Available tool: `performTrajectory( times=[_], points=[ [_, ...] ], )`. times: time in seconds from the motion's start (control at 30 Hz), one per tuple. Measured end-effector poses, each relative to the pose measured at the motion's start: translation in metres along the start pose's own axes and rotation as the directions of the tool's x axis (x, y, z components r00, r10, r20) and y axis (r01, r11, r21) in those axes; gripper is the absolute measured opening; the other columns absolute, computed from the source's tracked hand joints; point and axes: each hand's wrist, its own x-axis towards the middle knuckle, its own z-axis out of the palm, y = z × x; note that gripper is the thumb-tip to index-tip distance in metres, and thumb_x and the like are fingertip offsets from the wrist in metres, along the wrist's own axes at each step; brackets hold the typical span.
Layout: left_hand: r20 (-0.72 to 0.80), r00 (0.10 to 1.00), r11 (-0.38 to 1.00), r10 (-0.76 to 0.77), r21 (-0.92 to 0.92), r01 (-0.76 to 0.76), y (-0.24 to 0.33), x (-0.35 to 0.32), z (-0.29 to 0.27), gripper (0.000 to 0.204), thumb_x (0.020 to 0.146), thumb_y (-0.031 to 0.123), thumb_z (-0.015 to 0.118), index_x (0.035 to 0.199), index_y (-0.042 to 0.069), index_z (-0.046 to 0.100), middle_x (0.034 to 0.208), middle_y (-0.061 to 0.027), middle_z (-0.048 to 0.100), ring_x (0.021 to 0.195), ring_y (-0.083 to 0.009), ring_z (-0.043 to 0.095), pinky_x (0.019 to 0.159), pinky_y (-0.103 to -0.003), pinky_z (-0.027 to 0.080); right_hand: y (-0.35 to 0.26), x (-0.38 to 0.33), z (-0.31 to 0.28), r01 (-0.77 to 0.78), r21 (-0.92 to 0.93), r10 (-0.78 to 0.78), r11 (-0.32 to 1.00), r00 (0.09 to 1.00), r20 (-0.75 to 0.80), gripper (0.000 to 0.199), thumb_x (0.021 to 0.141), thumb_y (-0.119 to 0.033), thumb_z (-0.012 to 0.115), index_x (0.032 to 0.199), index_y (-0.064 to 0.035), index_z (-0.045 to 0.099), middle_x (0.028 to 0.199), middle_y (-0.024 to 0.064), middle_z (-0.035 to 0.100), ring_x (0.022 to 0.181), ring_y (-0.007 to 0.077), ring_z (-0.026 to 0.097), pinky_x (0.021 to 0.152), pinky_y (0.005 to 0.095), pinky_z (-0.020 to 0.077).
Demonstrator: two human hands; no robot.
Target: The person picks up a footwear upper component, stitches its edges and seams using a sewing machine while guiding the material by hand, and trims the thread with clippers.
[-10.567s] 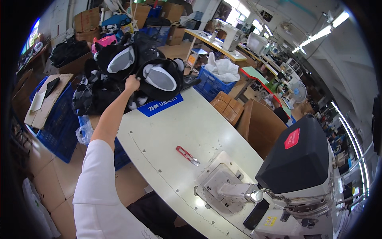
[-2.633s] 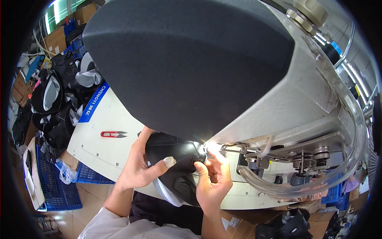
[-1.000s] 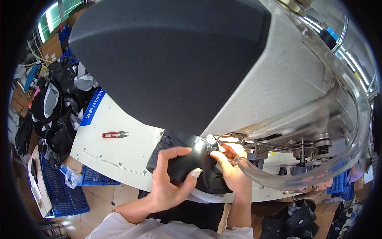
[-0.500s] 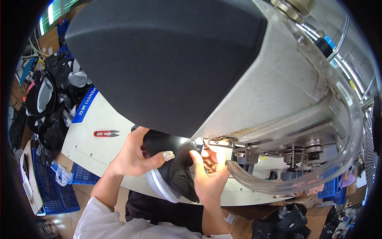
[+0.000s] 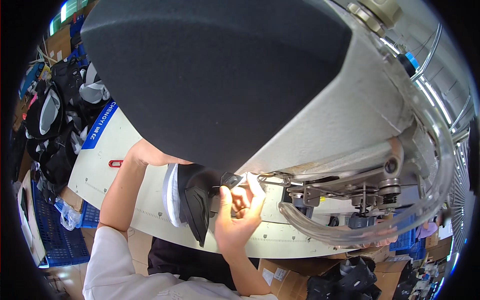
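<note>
A black shoe upper (image 5: 194,202) with a white lining edge (image 5: 172,195) hangs at the front of the sewing machine (image 5: 295,130), under its large black cover (image 5: 210,85). My right hand (image 5: 237,220) is closed at the upper's right side, thumb and fingers pinching its edge beside a small dark textured tab (image 5: 231,179). The lit stitching spot lies right by these fingertips. My left hand (image 5: 155,154) reaches in behind the upper from the left. Its fingers are hidden by the machine's cover and the upper.
Red thread snips (image 5: 115,163) lie on the pale table (image 5: 100,185), partly behind my left forearm. A clear hose (image 5: 320,232) loops at the right. Black uppers (image 5: 55,115) pile up at the left above blue crates (image 5: 57,232). Cardboard boxes (image 5: 282,272) stand below.
The upper has turned more upright and shifted left. My left hand has slid forward behind it, out of sight at the fingers. My right hand has moved slightly left.
</note>
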Motion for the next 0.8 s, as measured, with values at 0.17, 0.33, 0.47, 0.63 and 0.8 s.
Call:
performTrajectory(
  times=[0.17, 0.33, 0.47, 0.63, 0.8],
  points=[
    [-0.46, 0.836, 0.837, -0.298, -0.547, -0.003, 0.044, -0.02, 0.067, 0.033, 0.085, 0.0, 0.068, 0.117, -0.005, 0.062, 0.11, -0.0133, 0.067, 0.1, -0.0204, 0.062, 0.089, -0.032, 0.048, 0.009, -0.006, -0.002, 0.047, 0.004, -0.047, 0.999, 0.994, 0.095, 0.058, 0.092, 0.006, 0.063, 0.141, 0.0018, 0.034, 0.088, 0.0047, 0.059, 0.08, 0.0089, 0.058, 0.076, 0.0221, 0.0474],
    [-0.378, 0.923, 0.994, -0.07, 0.046, 0.094, 0.068, -0.02, 0.067, 0.035, 0.091, -0.004, 0.059, 0.125, -0.006, 0.053, 0.115, -0.0145, 0.061, 0.105, -0.0234, 0.057, 0.094, -0.033, 0.044, 0.004, -0.006, 0.001, 0.006, 0.038, -0.008, 0.999, 0.999, 0.048, 0.058, 0.091, 0.005, 0.065, 0.14, 0.0024, 0.035, 0.086, 0.0049, 0.061, 0.081, 0.009, 0.06, 0.077, 0.0219, 0.0471],
    [-0.243, 0.97, 0.987, -0.022, 0.151, 0.061, 0.059, -0.014, 0.047, 0.024, 0.092, -0.006, 0.057, 0.115, -0.005, 0.058, 0.107, -0.0155, 0.062, 0.1, -0.0262, 0.059, 0.088, -0.035, 0.047, -0.001, -0.006, -0.001, -0.01, -0.043, 0.012, 0.999, 0.998, 0.064, 0.055, 0.091, 0.004, 0.066, 0.138, 0.0038, 0.037, 0.08, 0.0036, 0.062, 0.076, 0.0078, 0.06, 0.077, 0.0205, 0.0467],
    [-0.145, 0.989, 0.982, 0.003, 0.188, 0.025, 0.036, -0.01, 0.031, 0.02, 0.089, -0.005, 0.062, 0.109, -0.003, 0.066, 0.105, -0.0147, 0.067, 0.096, -0.0258, 0.063, 0.083, -0.035, 0.05, 0.001, -0.003, 0.005, 0.04, -0.026, -0.038, 0.999, 0.997, 0.063, 0.056, 0.091, 0.003, 0.066, 0.137, 0.0044, 0.035, 0.083, 0.0057, 0.064, 0.079, 0.0088, 0.061, 0.079, 0.0215, 0.0477],
    [-0.06, 0.995, 0.949, 0.079, 0.311, -0.056, 0.018, 0.0, 0.007, 0.022, 0.082, -0.008, 0.063, 0.102, -0.002, 0.07, 0.102, -0.0151, 0.07, 0.093, -0.0289, 0.066, 0.079, -0.035, 0.052, 0.0, -0.007, 0.01, -0.01, -0.005, 0.011, 1.0, 0.999, 0.052, 0.053, 0.093, 0.003, 0.064, 0.136, 0.0049, 0.033, 0.09, 0.0114, 0.069, 0.085, 0.0116, 0.065, 0.08, 0.0232, 0.0494]
  ],
)
